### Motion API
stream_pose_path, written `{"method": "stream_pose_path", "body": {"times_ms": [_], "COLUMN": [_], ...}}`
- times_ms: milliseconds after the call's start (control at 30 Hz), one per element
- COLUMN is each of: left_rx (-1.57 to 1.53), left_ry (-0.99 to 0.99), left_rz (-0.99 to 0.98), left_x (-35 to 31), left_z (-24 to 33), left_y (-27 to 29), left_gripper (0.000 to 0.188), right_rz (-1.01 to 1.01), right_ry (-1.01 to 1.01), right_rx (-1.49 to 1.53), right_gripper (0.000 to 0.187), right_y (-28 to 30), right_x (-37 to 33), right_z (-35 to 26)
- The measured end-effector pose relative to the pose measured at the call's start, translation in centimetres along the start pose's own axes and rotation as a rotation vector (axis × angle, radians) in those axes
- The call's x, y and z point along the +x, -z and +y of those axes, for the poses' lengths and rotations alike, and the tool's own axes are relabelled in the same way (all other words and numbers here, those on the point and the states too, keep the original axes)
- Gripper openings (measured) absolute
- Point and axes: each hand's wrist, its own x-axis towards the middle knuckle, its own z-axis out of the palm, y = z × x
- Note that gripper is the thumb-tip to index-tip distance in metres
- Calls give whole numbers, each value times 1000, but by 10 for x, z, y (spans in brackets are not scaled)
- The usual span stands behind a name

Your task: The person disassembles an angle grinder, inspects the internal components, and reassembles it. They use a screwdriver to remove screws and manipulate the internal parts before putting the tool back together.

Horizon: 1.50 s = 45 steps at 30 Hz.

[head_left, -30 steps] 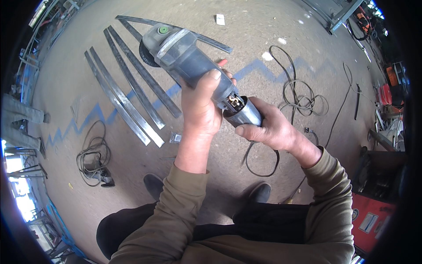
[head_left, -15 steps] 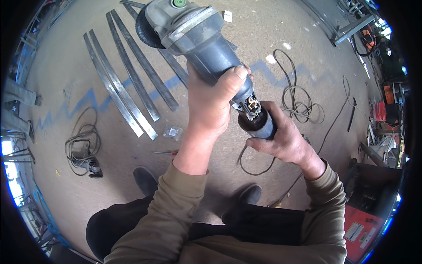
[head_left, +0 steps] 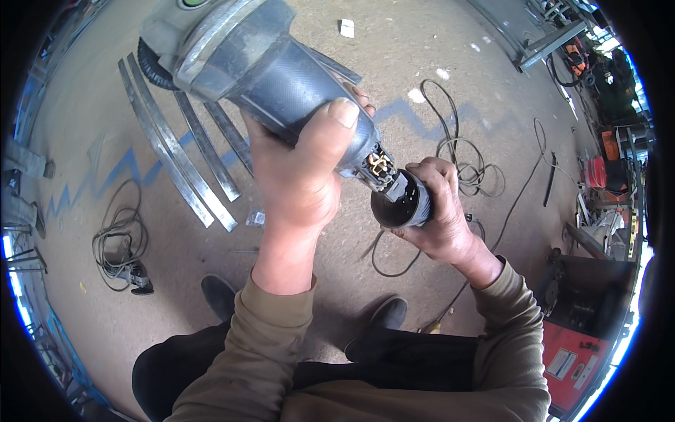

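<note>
Left hand [head_left: 299, 169] clamped round the body of the grinder [head_left: 281, 81]: thumb laid along the top, fingers wrapped beneath, their tips showing on the right side. Grinder is held up above the floor [head_left: 337, 288], head toward far left, tail end toward near right; a black disc [head_left: 153, 67] sits at the head's left side, and the far edge of the head is cut off by the frame. At the tail end the wires [head_left: 380, 165] are exposed. Right hand [head_left: 443, 211] clamped on the cover [head_left: 422, 205], a dark hollow cylinder: thumb on the near side, fingers curled over the far right side. Cover's mouth faces the grinder; the tail end reaches into or across that mouth; cannot tell whether the two touch. Floor, far left: flat metal strips [head_left: 165, 141] lying lengthwise, partly behind grinder and left wrist; a blue zigzag [head_left: 126, 172] painted across. Left: a coiled cord [head_left: 116, 246] with a small tool [head_left: 137, 276] at its near end. A small clear packet [head_left: 256, 217] lies just left of the left forearm. Right: a looped cable [head_left: 464, 151] beyond the right hand. Far: a white card [head_left: 346, 28]. Near right: a red box [head_left: 573, 366]. Near: two dark shoes [head_left: 387, 313], one on each side of the gap between the forearms.
</note>
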Motion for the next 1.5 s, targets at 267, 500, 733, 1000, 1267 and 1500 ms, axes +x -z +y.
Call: {"method": "stream_pose_path", "body": {"times_ms": [267,500,733,1000,1267,1500], "left_rx": [90,118,100,99,46,-48], "left_ry": [-78,-111,-138,-73,15,149], "left_rz": [-42,-29,15,287,396,398], "left_x": [0,0,3,11,12,5], "left_z": [3,8,6,-8,-14,-19], "left_y": [-4,-4,-1,10,18,16], "left_gripper": [47,48,50,32,34,34], "right_rz": [24,-80,70,-32,95,106], "right_ry": [63,-73,-145,-242,-170,-208], "right_rx": [67,-2,56,7,-180,-233], "right_gripper": [97,93,90,84,68,75], "right_y": [-7,3,0,10,8,2], "right_x": [-7,-4,6,16,21,27], "right_z": [21,7,5,-22,-25,-36]}}
